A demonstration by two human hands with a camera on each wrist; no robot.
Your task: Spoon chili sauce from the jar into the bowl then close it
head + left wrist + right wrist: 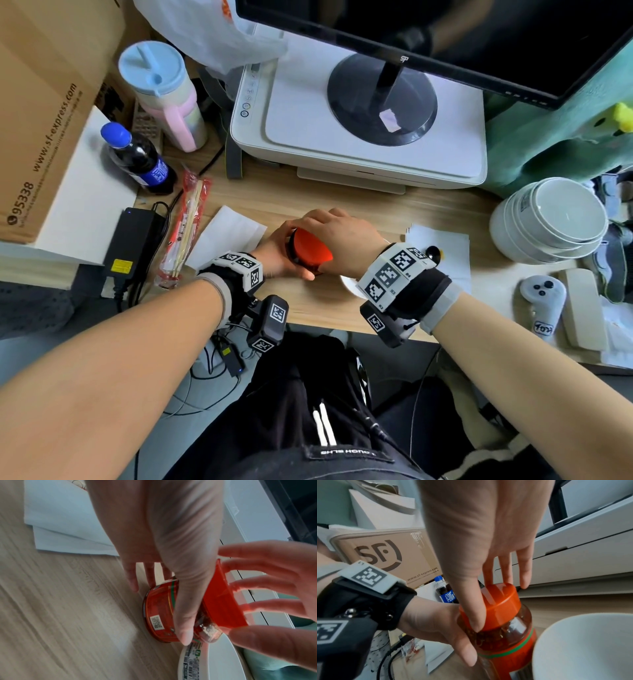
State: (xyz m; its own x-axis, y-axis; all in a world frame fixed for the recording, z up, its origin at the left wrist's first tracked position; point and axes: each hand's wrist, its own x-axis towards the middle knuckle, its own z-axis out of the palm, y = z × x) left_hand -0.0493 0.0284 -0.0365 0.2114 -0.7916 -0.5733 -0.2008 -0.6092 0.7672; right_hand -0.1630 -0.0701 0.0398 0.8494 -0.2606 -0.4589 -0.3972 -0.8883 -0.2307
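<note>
Jar [301,260]: centre of the head view, upright on the wooden desk [428,212], chili visible under the shoulder.
Left hand [274,253]: wrapped round the jar body, bracing it.
Right hand [339,236]: fingers and thumb clamped on the orange lid [498,601].
Bowl [583,646]: just beside the jar, lower right of the right-wrist view.
Tip: hold the base firm, turn only the lid, keep it level; can't tell whether it's opening or closing.

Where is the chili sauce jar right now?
In the head view the jar stands mid-desk before the printer, held by the left hand, the right hand on its orange lid.
</note>
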